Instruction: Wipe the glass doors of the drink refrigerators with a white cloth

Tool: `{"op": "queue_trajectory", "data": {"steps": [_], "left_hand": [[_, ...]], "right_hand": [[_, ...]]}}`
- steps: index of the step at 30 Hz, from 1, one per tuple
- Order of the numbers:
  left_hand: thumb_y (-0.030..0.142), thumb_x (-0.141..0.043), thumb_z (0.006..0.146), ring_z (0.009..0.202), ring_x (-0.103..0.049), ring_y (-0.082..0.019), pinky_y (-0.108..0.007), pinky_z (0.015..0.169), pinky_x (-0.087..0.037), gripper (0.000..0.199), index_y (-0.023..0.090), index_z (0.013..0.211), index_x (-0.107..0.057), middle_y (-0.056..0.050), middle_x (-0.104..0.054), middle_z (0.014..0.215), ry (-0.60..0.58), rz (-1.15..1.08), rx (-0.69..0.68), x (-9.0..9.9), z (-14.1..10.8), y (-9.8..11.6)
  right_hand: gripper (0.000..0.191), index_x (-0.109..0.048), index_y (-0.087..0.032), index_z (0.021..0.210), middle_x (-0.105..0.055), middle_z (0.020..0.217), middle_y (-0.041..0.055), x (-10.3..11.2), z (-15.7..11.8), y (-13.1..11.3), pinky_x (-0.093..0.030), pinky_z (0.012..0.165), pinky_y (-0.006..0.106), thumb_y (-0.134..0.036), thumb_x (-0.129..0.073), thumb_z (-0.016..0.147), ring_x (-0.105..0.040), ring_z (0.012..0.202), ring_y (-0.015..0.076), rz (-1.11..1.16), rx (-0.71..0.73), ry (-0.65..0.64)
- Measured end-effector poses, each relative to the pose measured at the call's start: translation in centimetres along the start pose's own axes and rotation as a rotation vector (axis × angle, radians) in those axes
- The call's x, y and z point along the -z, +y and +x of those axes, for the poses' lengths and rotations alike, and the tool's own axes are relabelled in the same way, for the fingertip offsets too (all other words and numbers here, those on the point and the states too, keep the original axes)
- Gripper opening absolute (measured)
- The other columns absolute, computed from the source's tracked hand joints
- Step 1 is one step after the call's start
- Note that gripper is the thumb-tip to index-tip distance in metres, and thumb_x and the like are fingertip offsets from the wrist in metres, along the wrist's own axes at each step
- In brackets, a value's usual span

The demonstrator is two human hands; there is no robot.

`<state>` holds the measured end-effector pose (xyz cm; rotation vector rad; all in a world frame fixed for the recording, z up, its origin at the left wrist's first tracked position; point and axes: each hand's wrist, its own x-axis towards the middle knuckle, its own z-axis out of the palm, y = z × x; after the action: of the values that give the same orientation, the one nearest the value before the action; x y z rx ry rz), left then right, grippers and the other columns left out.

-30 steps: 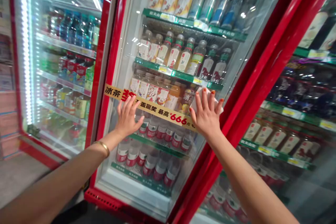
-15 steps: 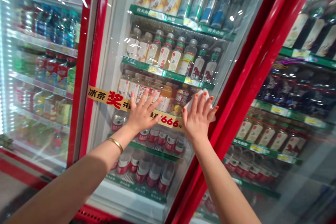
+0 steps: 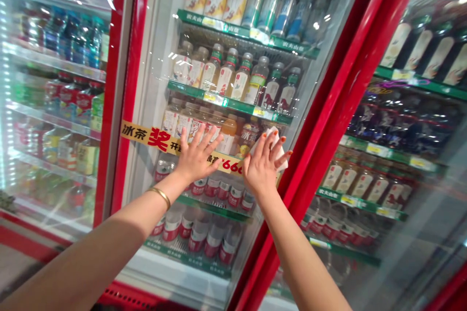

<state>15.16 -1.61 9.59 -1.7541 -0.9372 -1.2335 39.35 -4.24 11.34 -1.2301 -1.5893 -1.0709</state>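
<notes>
My left hand (image 3: 198, 155), with a gold bangle (image 3: 161, 198) at its wrist, lies with fingers spread against the glass door, over a yellow strip (image 3: 140, 134) with red and black characters. To its right, my right hand (image 3: 263, 165) presses a white cloth or tissue (image 3: 282, 161) to the glass near the strip's right end. The cloth shows between and beyond its fingers. Behind the glass stand rows of bottles (image 3: 239, 77) on green-edged shelves (image 3: 219, 99).
A red door frame (image 3: 328, 102) slants up just right of my right hand. Further right is another cooler with bottles (image 3: 368, 184). At the left, a red post (image 3: 133, 58) separates a lit cooler with drinks on shelves (image 3: 54, 63).
My right hand has slid slightly left along the glass with the cloth, and now covers more of the strip's right end. My left hand has stayed almost in place.
</notes>
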Motion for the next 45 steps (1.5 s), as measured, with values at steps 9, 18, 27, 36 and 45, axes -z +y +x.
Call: {"op": "queue_trajectory", "data": {"steps": [9,18,27,36,45], "left_hand": [[0.062,-0.059,0.102,0.173,-0.019,-0.037,-0.070,0.135,0.017,0.088,0.043,0.177,-0.017,-0.003,-0.031,0.182,-0.004,0.009,-0.011,0.1,0.1,0.0],[0.062,-0.057,0.103,0.172,-0.021,-0.034,-0.067,0.136,0.014,0.081,0.047,0.175,-0.023,-0.001,-0.034,0.181,0.012,0.006,-0.006,0.0,-0.1,-0.6],[0.061,-0.062,0.101,0.169,-0.031,-0.035,-0.070,0.134,0.019,0.084,0.051,0.174,-0.023,-0.001,-0.038,0.179,0.089,-0.006,0.015,0.5,-0.3,-2.6],[0.052,-0.067,0.098,0.172,-0.021,-0.037,-0.071,0.138,0.007,0.089,0.049,0.175,-0.021,0.001,-0.031,0.182,0.163,0.012,0.100,0.2,-0.9,-2.0],[0.052,-0.064,0.100,0.172,-0.021,-0.036,-0.071,0.138,0.008,0.083,0.048,0.174,-0.026,0.001,-0.033,0.181,0.164,0.014,0.098,0.4,-0.8,-1.9]], "right_hand": [[0.101,-0.021,-0.030,0.178,-0.010,0.186,0.0208,-0.1,-3.6,0.2,0.000,0.127,0.088,-0.075,-0.062,0.097,0.000,0.173,0.0489,-0.019,0.265,-0.035],[0.108,-0.024,-0.031,0.177,-0.016,0.185,0.0223,1.0,0.2,0.7,0.002,0.122,0.092,-0.085,-0.061,0.091,-0.001,0.171,0.0530,-0.058,0.338,-0.035],[0.095,-0.023,-0.031,0.178,-0.018,0.186,0.0162,0.9,3.1,-0.1,0.000,0.126,0.089,-0.075,-0.056,0.100,-0.007,0.172,0.0509,-0.076,0.240,0.053],[0.084,-0.013,-0.019,0.179,-0.022,0.185,0.0171,1.0,2.0,2.2,0.006,0.136,0.074,-0.060,-0.040,0.110,-0.015,0.174,0.0356,-0.083,0.338,0.041],[0.089,-0.009,-0.023,0.179,-0.023,0.185,0.0163,0.3,3.9,-1.9,0.001,0.136,0.075,-0.065,-0.044,0.108,-0.016,0.174,0.0335,-0.064,0.464,-0.002]]}}
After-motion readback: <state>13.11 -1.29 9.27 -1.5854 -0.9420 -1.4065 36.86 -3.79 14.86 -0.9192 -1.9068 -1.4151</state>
